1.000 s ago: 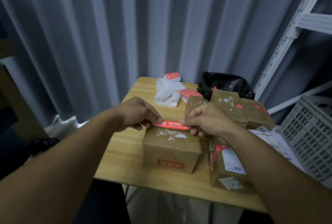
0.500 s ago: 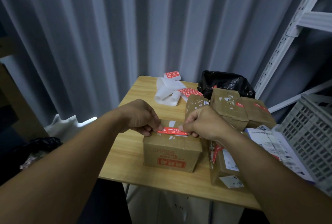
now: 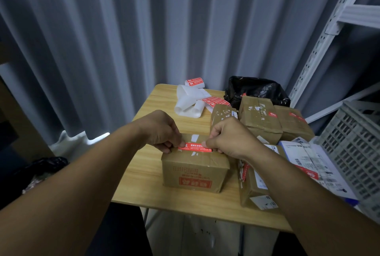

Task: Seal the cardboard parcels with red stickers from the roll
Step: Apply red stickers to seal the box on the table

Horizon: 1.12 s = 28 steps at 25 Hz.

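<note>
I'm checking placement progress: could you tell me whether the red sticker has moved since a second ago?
Yes: the red sticker has come down onto the front parcel.

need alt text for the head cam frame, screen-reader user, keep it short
Two bare hands, left hand and right hand, press a red sticker across the top of a cardboard parcel on a small wooden table. Behind lie the sticker roll with trailing white backing, more parcels and a black bag.

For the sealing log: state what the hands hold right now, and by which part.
Both hold one red rectangular paper sticker over the brown cardboard box: left hand pinches its left end, right hand its right end.
</note>
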### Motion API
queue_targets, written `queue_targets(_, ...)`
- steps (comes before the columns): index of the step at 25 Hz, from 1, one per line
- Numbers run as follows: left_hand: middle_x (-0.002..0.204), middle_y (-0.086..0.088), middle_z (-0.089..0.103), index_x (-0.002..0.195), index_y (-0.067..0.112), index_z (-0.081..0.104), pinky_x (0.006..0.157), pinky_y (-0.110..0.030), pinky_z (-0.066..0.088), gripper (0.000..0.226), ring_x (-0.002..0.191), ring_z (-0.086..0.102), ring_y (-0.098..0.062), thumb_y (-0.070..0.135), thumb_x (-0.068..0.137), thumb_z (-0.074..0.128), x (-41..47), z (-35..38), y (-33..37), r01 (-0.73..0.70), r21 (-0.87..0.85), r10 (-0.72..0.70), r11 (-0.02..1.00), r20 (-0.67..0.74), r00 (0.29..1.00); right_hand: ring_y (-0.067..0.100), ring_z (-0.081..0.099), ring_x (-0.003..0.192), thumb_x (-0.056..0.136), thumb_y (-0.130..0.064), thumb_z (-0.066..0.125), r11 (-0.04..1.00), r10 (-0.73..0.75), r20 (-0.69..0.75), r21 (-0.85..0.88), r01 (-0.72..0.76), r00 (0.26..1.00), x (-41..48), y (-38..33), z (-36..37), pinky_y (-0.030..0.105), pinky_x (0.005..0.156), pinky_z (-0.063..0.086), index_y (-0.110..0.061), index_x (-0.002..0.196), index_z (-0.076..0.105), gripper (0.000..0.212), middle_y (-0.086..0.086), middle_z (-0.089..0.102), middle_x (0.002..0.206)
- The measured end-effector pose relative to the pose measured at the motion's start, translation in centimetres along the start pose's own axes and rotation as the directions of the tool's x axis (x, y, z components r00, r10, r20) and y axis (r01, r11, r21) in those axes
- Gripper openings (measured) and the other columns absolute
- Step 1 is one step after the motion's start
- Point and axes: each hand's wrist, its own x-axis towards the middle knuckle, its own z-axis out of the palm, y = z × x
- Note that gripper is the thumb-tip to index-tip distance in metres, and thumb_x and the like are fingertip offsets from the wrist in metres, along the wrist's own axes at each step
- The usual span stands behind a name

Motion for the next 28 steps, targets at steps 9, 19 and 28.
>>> queue_targets(9,0.079,-0.009,0.067,0.1,0.001,0.073,0.055,-0.022,0.058,0.029,0.068,0.065,-0.017,0.007,0.074,0.087,-0.1,0.1,0.5,0.024,0.044,-0.024,0.999,0.016,1.0,0.015,0.061,0.063,0.067,-0.024,0.09,1.0,0.02,0.015,-0.021,-0.02,1.0,-0.2,-0.4,-0.1,0.035,0.069,0.055,-0.014,0.06,0.067,0.026,-0.004,0.063,0.057)
queue_targets(19,0.082,-0.01,0.069,0.1,0.0,0.073,0.053,-0.02,0.057,0.026,0.071,0.066,-0.017,0.007,0.077,0.085,-0.2,0.1,0.7,0.031,0.054,-0.032,0.998,0.018,0.999,0.016,0.058,0.107,0.057,-0.058,0.086,0.996,0.065,0.058,0.051,-0.068,0.996,-0.4,1.3,0.2,0.037,0.092,0.051,-0.026,0.112,0.06,0.069,-0.004,0.057,0.116)
queue_targets(28,0.077,-0.009,0.068,0.092,0.001,0.074,0.052,-0.019,0.055,0.018,0.069,0.064,-0.017,0.005,0.077,0.084,-0.5,0.2,0.4,0.025,0.016,-0.025,1.0,0.007,1.0,0.016,0.067,0.1,0.088,-0.023,0.075,0.97,0.059,0.152,0.226,-0.093,0.987,-0.4,1.8,-0.5,0.037,0.097,0.053,-0.021,0.101,0.072,0.014,-0.001,0.071,0.106)
